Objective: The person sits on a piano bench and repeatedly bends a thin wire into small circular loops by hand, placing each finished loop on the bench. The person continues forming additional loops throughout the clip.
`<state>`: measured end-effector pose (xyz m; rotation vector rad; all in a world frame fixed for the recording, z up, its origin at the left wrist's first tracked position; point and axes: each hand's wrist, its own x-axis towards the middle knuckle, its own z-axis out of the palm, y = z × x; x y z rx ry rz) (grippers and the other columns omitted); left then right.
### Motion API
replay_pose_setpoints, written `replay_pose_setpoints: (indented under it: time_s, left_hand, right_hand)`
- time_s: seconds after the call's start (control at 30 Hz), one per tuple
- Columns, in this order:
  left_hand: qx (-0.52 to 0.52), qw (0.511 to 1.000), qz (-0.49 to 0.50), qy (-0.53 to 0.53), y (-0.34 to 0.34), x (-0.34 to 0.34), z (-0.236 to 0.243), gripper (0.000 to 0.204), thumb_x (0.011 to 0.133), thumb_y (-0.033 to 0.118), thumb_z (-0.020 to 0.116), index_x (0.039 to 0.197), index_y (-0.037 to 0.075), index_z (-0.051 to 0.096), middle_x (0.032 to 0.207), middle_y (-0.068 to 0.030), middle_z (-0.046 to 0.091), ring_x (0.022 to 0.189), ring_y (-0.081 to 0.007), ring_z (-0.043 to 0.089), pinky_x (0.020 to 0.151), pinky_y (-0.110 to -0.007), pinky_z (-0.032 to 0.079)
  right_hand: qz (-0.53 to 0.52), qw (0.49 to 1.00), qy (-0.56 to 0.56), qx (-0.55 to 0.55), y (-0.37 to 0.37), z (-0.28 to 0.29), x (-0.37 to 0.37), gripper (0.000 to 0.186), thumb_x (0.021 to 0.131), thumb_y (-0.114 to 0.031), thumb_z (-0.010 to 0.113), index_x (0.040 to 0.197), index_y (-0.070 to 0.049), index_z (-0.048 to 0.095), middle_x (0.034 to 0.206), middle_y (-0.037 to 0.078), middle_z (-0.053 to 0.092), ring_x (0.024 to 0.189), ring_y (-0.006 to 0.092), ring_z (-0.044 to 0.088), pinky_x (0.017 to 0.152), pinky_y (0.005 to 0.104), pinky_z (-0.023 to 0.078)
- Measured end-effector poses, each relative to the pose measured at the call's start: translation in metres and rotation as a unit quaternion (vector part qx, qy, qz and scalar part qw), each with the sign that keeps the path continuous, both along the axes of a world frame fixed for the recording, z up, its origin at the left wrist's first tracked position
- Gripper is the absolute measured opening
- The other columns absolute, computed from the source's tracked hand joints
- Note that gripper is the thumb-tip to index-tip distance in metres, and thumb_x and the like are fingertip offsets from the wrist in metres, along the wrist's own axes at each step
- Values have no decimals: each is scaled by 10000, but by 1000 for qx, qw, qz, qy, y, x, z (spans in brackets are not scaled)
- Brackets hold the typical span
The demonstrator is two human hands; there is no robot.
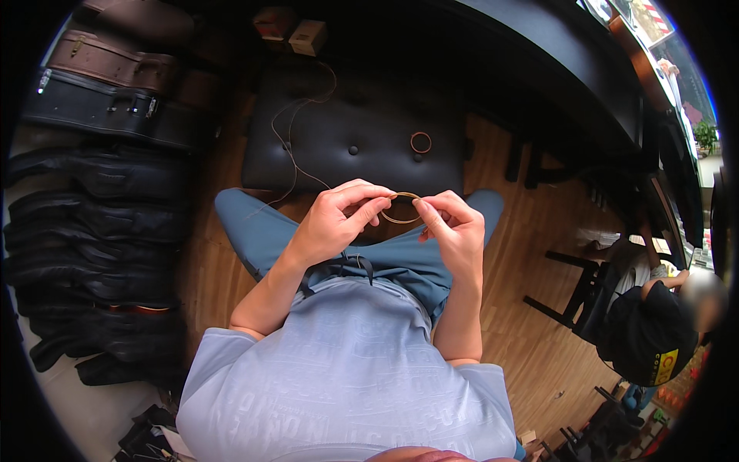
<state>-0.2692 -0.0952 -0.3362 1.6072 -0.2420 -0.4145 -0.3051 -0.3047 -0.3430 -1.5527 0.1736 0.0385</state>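
Above my lap, both hands hold a small ring-shaped coil of thin brass-coloured wire string (402, 222). My left hand (342, 213) pinches its left side between thumb and fingers. On the opposite side, my right hand (453, 219) grips the coil between thumb and forefinger. A loose thin string (290, 154) trails over the black padded bench (369, 108) in front of me and runs down toward my left hand; where it ends is unclear. Another small coil, copper-coloured (420, 151), lies on the bench's right part.
Two small boxes (308, 37) stand beyond the bench. Brown and black instrument cases (92, 100) and several black padded bags (100, 223) line the left side. A long black piece of furniture (570, 54) curves along the far right. Another person (650, 331) sits at the right.
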Motion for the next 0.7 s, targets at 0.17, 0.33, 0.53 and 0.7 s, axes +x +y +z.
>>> replay_pose_setpoints:
  time_s: [0.17,0.33,0.53,0.7]
  left_hand:
    - [-70,996,-15,58,5,0,-7,219,989,126,648,1155,-3,707,990,-46,679,789,-93,653,689,-227,547]
    - [-146,981,-18,126,8,1,-5,214,1022,90,587,1183,-33,655,958,-79,701,820,-111,662,750,-255,568]
    - [-157,983,2,94,-6,6,-8,219,1030,115,582,1177,-29,657,933,-66,700,812,-121,682,756,-266,579]
    - [-198,966,-45,161,-1,0,-12,250,1030,164,592,1197,-12,653,933,-56,691,800,-135,690,765,-284,596]
  right_hand:
    - [3,998,0,62,-1,-3,1,149,958,-67,680,1007,72,699,865,58,655,677,105,658,613,235,584]
    - [61,989,32,128,-4,2,7,167,983,-79,644,1058,71,644,877,103,688,685,148,677,666,291,611]
    - [74,960,74,260,-13,6,0,169,953,-24,650,1095,67,644,1025,89,654,799,169,683,737,336,615]
    - [187,917,21,352,-12,-3,-3,145,895,33,685,1033,37,640,938,94,643,724,189,673,656,327,593]
